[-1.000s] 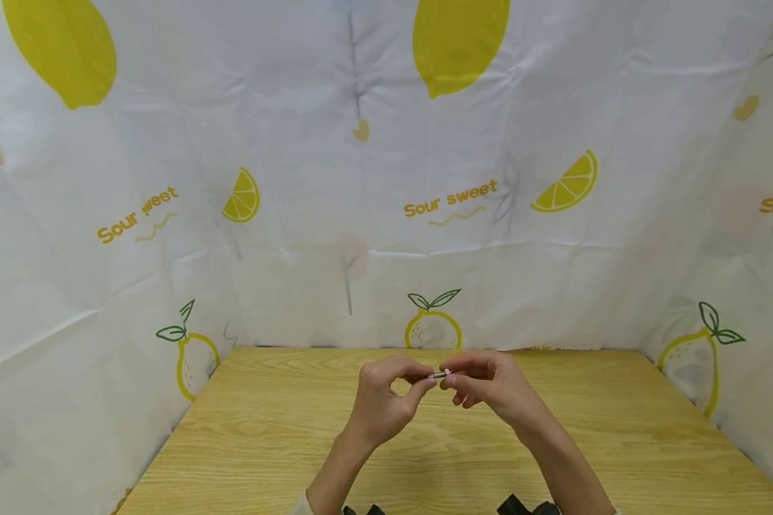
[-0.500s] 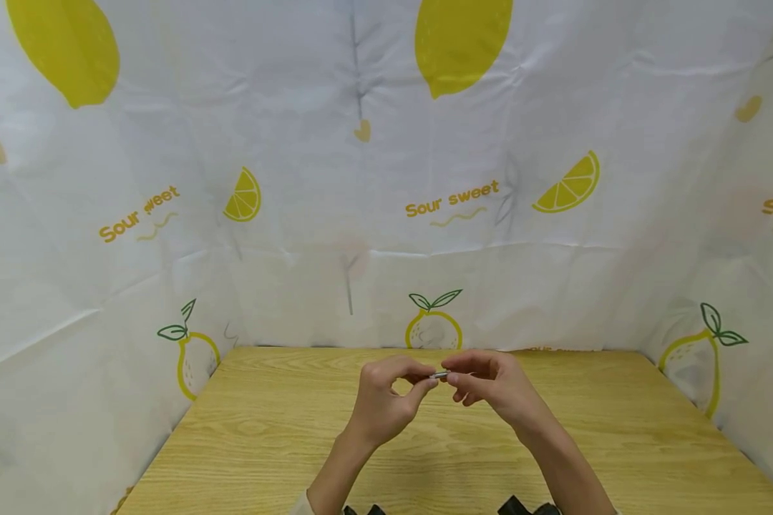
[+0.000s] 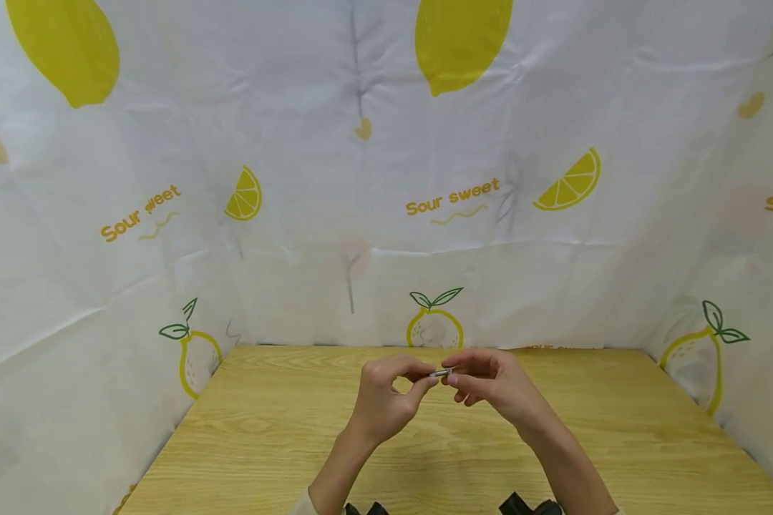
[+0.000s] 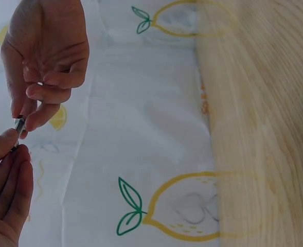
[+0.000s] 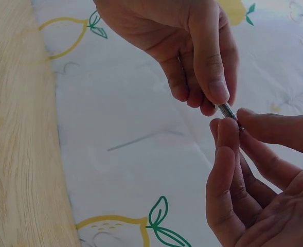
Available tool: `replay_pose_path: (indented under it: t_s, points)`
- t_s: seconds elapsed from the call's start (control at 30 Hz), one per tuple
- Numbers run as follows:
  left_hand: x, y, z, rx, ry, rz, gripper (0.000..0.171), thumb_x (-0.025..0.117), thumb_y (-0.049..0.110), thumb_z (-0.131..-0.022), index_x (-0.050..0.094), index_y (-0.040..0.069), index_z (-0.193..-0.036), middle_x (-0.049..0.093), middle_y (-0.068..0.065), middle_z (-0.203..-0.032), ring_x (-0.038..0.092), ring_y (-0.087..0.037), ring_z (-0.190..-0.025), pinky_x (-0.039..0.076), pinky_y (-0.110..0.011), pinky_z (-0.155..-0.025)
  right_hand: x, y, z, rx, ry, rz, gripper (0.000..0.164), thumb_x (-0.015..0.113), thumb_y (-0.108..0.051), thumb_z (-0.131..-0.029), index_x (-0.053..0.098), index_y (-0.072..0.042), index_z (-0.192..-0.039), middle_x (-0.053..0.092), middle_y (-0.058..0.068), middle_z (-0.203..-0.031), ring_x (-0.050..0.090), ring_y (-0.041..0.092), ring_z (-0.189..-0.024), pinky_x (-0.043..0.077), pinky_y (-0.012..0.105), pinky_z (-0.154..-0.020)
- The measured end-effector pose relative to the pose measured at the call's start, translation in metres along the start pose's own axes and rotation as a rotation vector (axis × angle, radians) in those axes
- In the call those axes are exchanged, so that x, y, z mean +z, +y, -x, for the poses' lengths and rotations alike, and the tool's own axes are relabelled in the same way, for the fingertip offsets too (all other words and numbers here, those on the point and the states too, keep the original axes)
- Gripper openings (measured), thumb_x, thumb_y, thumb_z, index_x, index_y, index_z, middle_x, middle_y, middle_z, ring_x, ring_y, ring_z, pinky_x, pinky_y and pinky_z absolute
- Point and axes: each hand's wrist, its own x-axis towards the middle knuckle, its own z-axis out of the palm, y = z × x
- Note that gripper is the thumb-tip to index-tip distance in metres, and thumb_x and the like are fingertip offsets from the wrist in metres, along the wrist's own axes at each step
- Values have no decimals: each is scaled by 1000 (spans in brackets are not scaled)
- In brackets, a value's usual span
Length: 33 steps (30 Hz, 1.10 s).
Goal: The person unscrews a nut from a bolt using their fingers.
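Note:
A small silver threaded bolt spans the gap between both hands, held over the table. In the head view my left hand pinches the bolt's left end between thumb and index finger. My right hand has thumb and index finger at the other end, where a small shiny piece like a nut shows; the fingertips cover most of it. The left wrist view has the right hand coming from above, its other fingers loosely bent, and the left hand at lower left.
A wood-grain table lies under the hands. White sheeting with printed lemons stands behind it and along both sides. Black objects poke in at the bottom edge, near the forearms.
The right thumb and fingertips shift slightly around the bolt's right end, covering the small shiny piece and then showing it again. The left hand stays almost still.

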Motion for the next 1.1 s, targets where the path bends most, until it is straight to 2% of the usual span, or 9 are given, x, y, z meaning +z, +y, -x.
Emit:
replay_pose_path:
  t_s: [0.17,0.3,0.63,0.8,1.1]
  points:
    - [0,0,0,-2,1,5,3,80,5,-88,79,6,-91,79,-4,-83,74,-8,-71,59,-14,-69,1,0,0,17,25,-9,39,69,-22,-100,66,6,-126,75,-1,-101,73,17,-78,63,33,-74]
    - [0,0,0,8,6,2,7,82,2,-86,79,6,-91,78,-4,-82,74,-8,-71,58,-13,-68,2,0,1,18,45,-10,38,72,-20,-98,67,6,-125,74,3,-104,72,17,-79,63,33,-74]
    - [0,0,0,13,7,8,9,82,-1,-85,79,6,-90,79,-4,-82,74,-8,-70,58,-13,-67,-1,0,1,3,-3,-6,40,71,-18,-99,65,10,-126,76,-5,-94,72,14,-76,62,31,-71]
    - [0,0,1,4,5,7,8,82,0,-85,79,6,-91,79,-4,-82,74,-8,-70,58,-13,-67,1,1,1,8,11,2,38,71,-20,-99,66,7,-125,75,-6,-94,72,16,-76,62,31,-72]
    - [1,-1,2,-19,-1,8,6,82,3,-87,80,7,-91,79,-4,-83,74,-8,-71,59,-14,-69,2,0,1,17,44,-3,38,73,-19,-97,67,7,-125,75,4,-103,72,17,-78,62,33,-73]
